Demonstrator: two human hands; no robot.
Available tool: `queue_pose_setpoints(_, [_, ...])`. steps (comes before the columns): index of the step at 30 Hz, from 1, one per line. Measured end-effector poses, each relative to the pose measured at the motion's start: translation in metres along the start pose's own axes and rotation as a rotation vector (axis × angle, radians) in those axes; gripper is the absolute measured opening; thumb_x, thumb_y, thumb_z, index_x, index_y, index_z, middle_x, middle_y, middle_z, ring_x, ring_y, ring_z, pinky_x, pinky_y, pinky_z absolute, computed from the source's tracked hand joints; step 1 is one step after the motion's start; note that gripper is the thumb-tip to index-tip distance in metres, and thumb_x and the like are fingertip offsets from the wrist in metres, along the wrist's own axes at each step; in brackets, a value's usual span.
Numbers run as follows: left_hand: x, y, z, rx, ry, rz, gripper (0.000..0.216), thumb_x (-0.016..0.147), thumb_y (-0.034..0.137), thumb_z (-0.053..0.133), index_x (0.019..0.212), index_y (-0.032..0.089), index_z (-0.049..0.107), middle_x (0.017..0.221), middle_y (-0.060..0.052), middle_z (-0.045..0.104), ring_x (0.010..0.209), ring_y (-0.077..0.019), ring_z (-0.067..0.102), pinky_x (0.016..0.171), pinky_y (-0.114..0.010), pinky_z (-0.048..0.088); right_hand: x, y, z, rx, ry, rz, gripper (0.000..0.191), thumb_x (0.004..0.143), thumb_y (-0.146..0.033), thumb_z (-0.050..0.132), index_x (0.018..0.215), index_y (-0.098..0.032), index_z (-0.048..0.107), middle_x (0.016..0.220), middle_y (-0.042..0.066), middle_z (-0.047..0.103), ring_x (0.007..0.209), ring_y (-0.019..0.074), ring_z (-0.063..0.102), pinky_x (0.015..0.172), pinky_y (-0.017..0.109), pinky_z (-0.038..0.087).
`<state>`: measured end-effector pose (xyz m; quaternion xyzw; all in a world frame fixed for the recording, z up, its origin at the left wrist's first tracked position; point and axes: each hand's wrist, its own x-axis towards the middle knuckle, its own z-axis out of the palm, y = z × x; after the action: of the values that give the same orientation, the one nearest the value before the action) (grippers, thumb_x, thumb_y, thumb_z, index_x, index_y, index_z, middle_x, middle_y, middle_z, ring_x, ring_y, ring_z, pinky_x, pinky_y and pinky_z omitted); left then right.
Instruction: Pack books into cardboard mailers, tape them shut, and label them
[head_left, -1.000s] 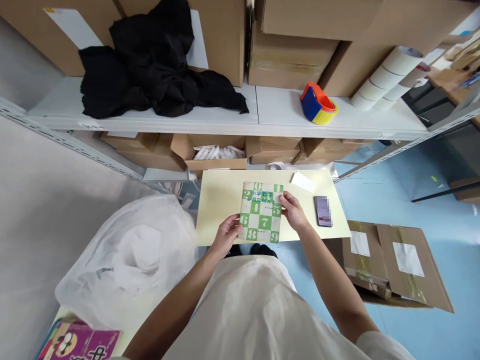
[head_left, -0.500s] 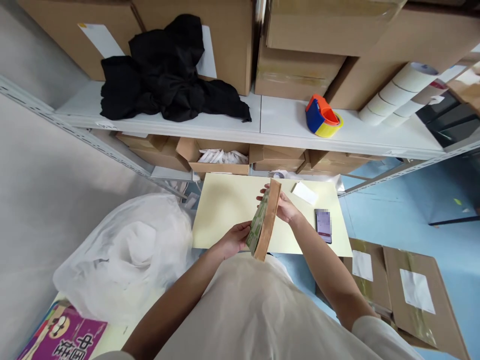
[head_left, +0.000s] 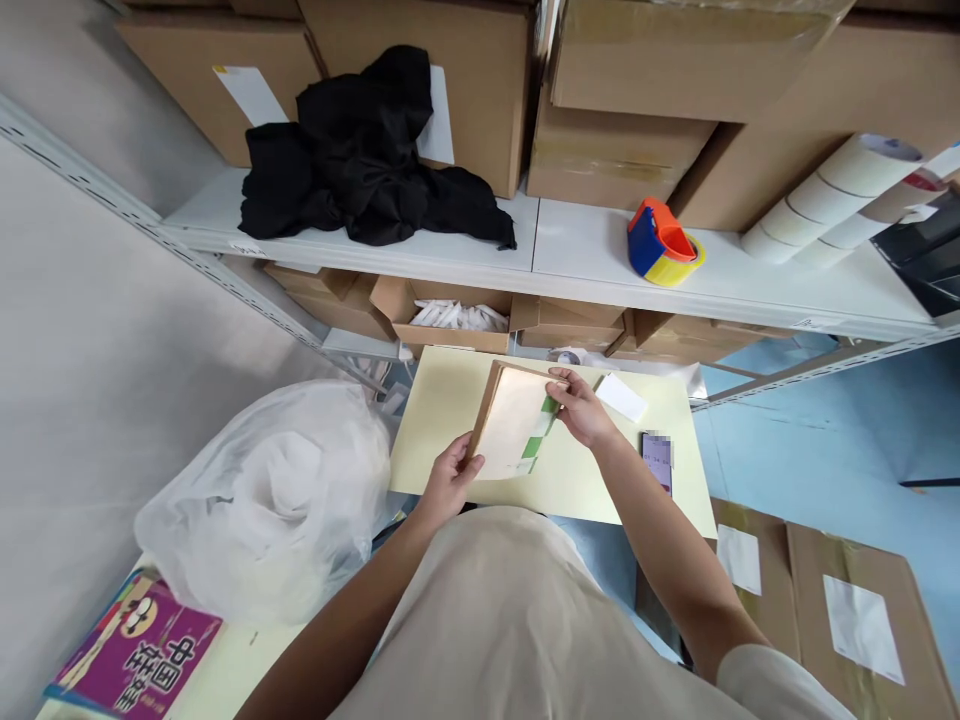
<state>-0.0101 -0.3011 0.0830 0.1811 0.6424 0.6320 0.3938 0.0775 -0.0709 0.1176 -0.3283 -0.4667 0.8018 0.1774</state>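
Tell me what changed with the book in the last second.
The book was turned from flat, green cover up, through on edge; now a pale side faces up. Both the left hand and right hand kept hold. The phone and card stayed on the table.

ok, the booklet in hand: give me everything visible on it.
The booklet is thin, paper, tilted, a pale cream face toward the camera, brown edges at left and top, green-and-white checks along its right side. The left hand grips its lower left corner, the right hand its upper right. Held over the pale yellow table.
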Motion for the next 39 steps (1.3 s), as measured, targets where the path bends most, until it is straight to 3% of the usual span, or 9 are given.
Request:
queue_pose_setpoints(5, [-0.005,0.000,-0.012,-0.075,-0.093,-0.204,0.067,0.079,0.051,0.065,0.137,0.023,0.046,0.122,-0.010,0.064,0.106,-0.0241,0.063,0.083,-0.036,0.053,-0.008,-0.005,-0.010,-0.008,-0.002,0.003,0.042,0.060,-0.039,0.083,0.094,-0.023,0.065,0.088,0.000,0.066,0.075,0.0141,0.060,0.065,0.030,0.052])
queue_pose_setpoints(9, [-0.008,-0.007,-0.017,-0.066,-0.085,-0.266,0.071,0.068,0.050,0.075,0.129,0.021,0.053,0.108,-0.008,0.070,0.097,-0.0208,0.065,0.084,-0.035,0.052,-0.012,-0.003,-0.011,-0.019,0.049,-0.009,0.040,0.059,-0.039,0.083,0.093,-0.023,0.067,0.088,0.001,0.065,0.075,0.0140,0.059,0.066,0.031,0.053])
queue_pose_setpoints(14, [-0.011,-0.014,-0.015,-0.063,-0.028,-0.263,0.062,0.062,0.053,0.078,0.109,0.016,0.061,0.097,-0.010,0.072,0.095,-0.0220,0.066,0.085,-0.037,0.053,-0.017,0.001,-0.013,-0.031,0.103,-0.022,0.041,0.058,-0.039,0.083,0.092,-0.024,0.067,0.090,0.000,0.065,0.076,0.0146,0.060,0.065,0.031,0.053])
queue_pose_setpoints(23, [-0.013,-0.015,-0.013,-0.066,-0.029,-0.216,0.064,0.065,0.057,0.074,0.114,0.018,0.061,0.113,-0.011,0.068,0.103,-0.0235,0.064,0.087,-0.037,0.053,-0.020,0.006,-0.014,-0.057,0.142,-0.052,0.042,0.060,-0.040,0.081,0.096,-0.024,0.067,0.090,0.000,0.066,0.076,0.0147,0.060,0.064,0.031,0.053])
queue_pose_setpoints(28, [-0.011,-0.020,-0.013,-0.060,0.033,-0.174,0.064,0.066,0.058,0.073,0.115,0.018,0.064,0.120,-0.011,0.065,0.098,-0.0231,0.065,0.086,-0.037,0.054,-0.021,0.005,-0.014,-0.050,0.149,-0.055,0.042,0.060,-0.039,0.081,0.097,-0.025,0.066,0.088,0.000,0.067,0.076,0.0160,0.062,0.065,0.033,0.054])
queue_pose_setpoints(34, [-0.009,-0.021,-0.013,-0.215,-0.012,-0.199,0.059,0.067,0.052,0.075,0.113,0.017,0.067,0.103,-0.009,0.071,0.091,-0.0203,0.064,0.081,-0.033,0.053,-0.022,-0.002,-0.016,0.016,0.040,-0.070,0.038,0.064,-0.038,0.077,0.099,-0.027,0.068,0.090,0.001,0.072,0.075,0.0168,0.064,0.065,0.031,0.052])
queue_pose_setpoints(39, [-0.008,-0.016,-0.008,-0.359,-0.128,-0.245,0.039,0.069,0.049,0.076,0.090,0.016,0.070,0.083,-0.005,0.068,0.073,-0.0130,0.060,0.071,-0.026,0.049,-0.022,-0.003,-0.003,-0.008,0.042,-0.188,0.048,0.056,-0.036,0.082,0.101,-0.030,0.065,0.091,-0.001,0.072,0.084,0.0210,0.066,0.071,0.035,0.053])
